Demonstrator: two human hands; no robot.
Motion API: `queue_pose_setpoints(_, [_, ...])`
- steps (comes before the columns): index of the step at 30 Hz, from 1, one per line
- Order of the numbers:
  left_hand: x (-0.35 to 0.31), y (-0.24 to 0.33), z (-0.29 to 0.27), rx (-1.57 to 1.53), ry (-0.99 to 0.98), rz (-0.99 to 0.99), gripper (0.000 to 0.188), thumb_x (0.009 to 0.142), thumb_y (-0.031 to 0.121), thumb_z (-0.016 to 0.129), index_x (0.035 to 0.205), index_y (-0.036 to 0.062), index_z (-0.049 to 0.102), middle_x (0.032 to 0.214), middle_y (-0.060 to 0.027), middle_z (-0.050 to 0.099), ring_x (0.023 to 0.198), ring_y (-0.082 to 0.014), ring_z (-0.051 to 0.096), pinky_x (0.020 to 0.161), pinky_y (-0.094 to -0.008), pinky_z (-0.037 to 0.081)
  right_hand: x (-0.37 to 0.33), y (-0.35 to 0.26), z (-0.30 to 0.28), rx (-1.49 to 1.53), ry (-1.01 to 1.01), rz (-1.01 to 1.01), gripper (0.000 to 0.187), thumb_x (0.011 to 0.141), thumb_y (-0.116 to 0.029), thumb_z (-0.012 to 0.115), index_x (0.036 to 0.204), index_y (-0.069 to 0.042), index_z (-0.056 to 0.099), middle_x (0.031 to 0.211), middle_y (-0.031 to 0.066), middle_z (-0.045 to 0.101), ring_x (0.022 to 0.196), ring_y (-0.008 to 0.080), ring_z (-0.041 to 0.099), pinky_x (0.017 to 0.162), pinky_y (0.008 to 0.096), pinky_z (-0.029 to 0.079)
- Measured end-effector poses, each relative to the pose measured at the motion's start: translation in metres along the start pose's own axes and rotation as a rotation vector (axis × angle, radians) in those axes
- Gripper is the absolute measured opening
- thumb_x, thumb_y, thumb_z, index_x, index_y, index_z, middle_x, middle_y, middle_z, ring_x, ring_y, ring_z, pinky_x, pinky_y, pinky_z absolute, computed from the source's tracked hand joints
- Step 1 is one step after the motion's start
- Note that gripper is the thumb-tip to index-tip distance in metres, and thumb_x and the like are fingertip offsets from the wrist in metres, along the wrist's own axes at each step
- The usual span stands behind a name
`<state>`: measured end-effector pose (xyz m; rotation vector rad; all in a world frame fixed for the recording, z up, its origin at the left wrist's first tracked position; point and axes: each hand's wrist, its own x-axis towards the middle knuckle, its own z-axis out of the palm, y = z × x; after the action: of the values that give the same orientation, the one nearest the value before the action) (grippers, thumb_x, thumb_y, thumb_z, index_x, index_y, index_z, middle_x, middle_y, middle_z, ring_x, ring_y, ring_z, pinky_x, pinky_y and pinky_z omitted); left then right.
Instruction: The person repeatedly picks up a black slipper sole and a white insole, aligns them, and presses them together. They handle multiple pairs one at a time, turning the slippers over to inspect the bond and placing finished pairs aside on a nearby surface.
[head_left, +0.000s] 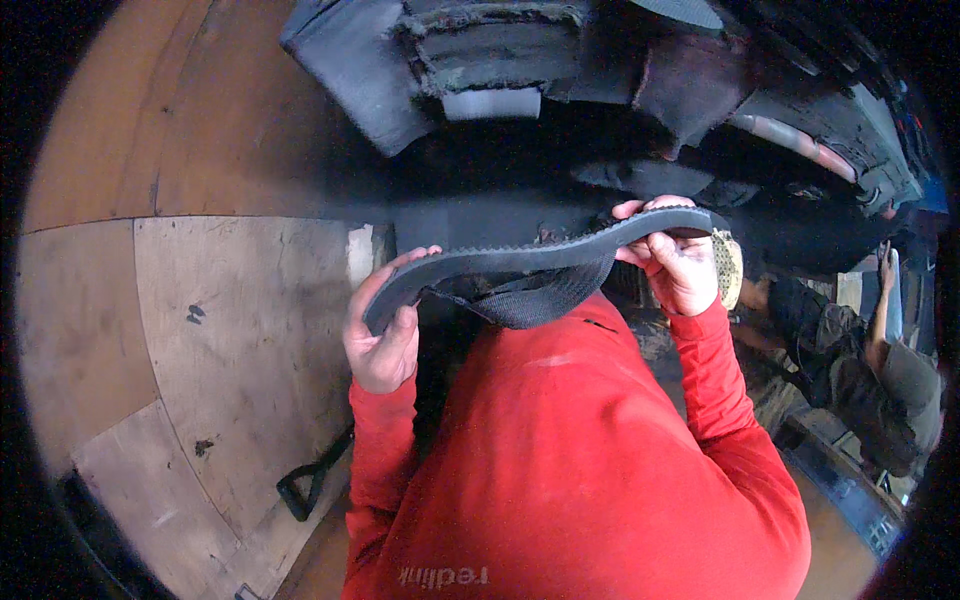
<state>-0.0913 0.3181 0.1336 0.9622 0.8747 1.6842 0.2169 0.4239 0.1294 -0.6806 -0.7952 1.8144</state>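
A black sandal [540, 256] is stretched across the middle of the view, in front of my red top. Its sole is seen edge-on, bent in a wave, with a toothed tread along the upper side. The wide dark strap hangs below the sole. My left hand [388, 345] grips the sole's left end, thumb on the near side and fingers behind. At the other end, my right hand [682, 268] pinches the sole between thumb and fingers, higher than the left.
Plywood panels [240, 340] fill the left side, with a black handle [300, 495] lower down. Dark grey fabric-like pieces [500, 55] hang or lie at the top. Another person [870, 370] is at the right, near a blue object [850, 510].
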Motion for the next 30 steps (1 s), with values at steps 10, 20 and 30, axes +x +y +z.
queue_pose_setpoints(10, [0.011,-0.007,-0.011,-0.121,-0.298,0.097,0.069,0.096,0.052,0.042,0.141,-0.0005,0.044,0.142,-0.0326,0.043,0.133,-0.0479,0.041,0.110,-0.0610,0.032,-0.001,-0.016,0.007,-0.102,-0.118,-0.142,0.038,0.085,0.003,0.069,0.118,-0.008,0.054,0.125,0.0231,0.059,0.107,0.0311,0.065,0.088,0.0452,0.059])
queue_pose_setpoints(20, [0.002,0.004,0.014,0.366,0.095,-0.132,0.039,0.092,0.016,0.067,0.125,-0.0039,0.060,0.123,-0.0087,0.063,0.113,-0.0161,0.057,0.100,-0.0318,0.042,0.009,0.025,-0.006,-0.200,0.279,0.257,0.038,0.095,-0.016,0.065,0.127,-0.003,0.050,0.125,0.0172,0.059,0.103,0.0281,0.066,0.088,0.0425,0.058])
queue_pose_setpoints(30, [0.047,-0.087,0.038,0.512,0.257,-0.169,0.045,0.097,0.031,0.064,0.129,-0.0002,0.057,0.119,-0.0117,0.066,0.107,-0.0161,0.062,0.092,-0.0307,0.048,0.053,0.126,0.028,-1.506,-0.387,-0.588,0.081,0.074,-0.031,0.078,0.142,-0.002,0.044,0.152,0.0313,0.029,0.142,0.0505,0.027,0.113,0.0558,0.029])
